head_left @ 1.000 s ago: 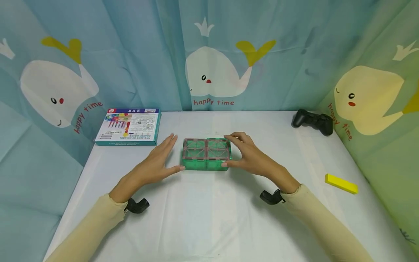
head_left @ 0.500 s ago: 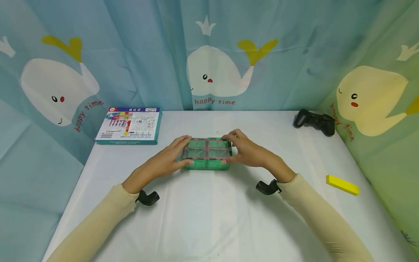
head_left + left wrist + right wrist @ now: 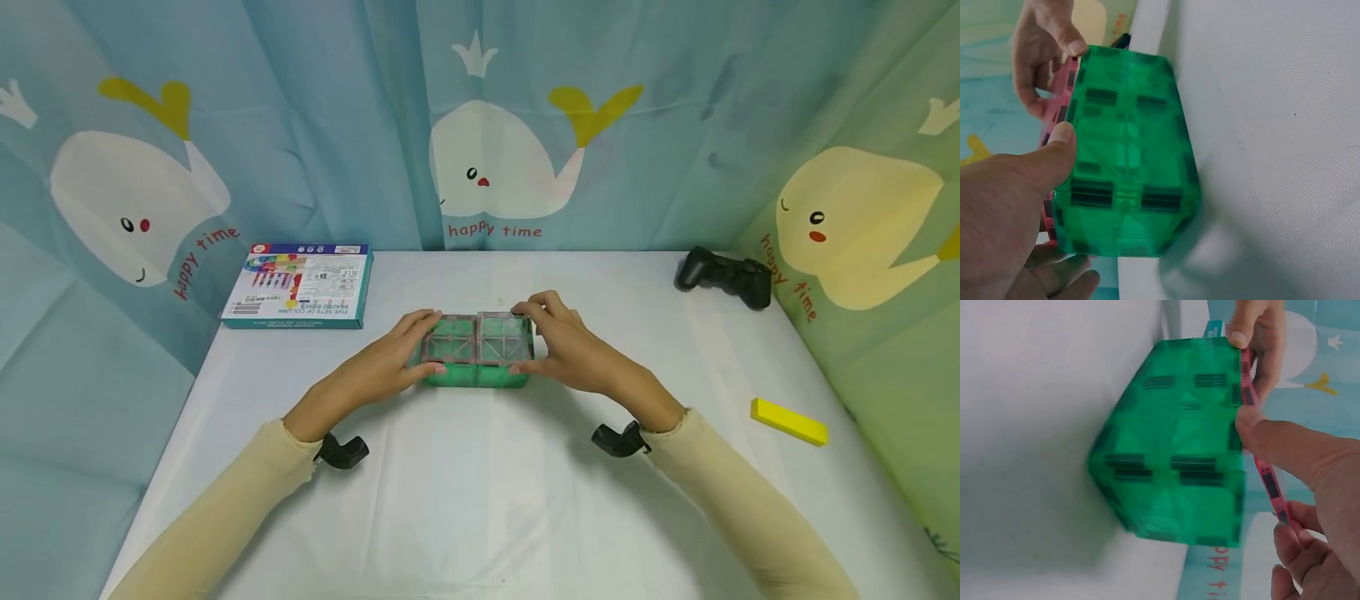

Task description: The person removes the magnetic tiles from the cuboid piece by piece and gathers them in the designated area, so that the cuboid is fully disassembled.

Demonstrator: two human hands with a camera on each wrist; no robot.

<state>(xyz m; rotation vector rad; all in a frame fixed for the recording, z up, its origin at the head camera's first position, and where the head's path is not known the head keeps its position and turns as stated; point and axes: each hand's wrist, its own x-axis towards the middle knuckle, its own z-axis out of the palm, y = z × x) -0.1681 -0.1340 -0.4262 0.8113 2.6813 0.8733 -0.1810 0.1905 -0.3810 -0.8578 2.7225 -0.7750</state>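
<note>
A low box of green translucent magnetic tiles (image 3: 480,377) sits mid-table, topped by two pink-edged clear square tiles. My left hand (image 3: 375,367) grips the box's left end at the top, thumb on the near side and fingers at the far side, beside the left pink tile (image 3: 452,338). With thumb and fingers, my right hand (image 3: 573,350) pinches the right pink tile (image 3: 504,340). The right wrist view shows this pink tile (image 3: 1270,487) tilted, its outer edge raised off the green wall (image 3: 1204,512). Part of the box's far side is hidden.
A flat teal-edged boxed toy set (image 3: 296,287) lies at the back left of the white-covered table (image 3: 480,500). At the back right is a black game controller (image 3: 722,277). A yellow block (image 3: 789,422) lies at the right. Printed curtains (image 3: 660,167) surround the table.
My left hand has moved right from beside the box and taken hold of its left end. The right pink tile has come up at its outer edge in my right hand.
</note>
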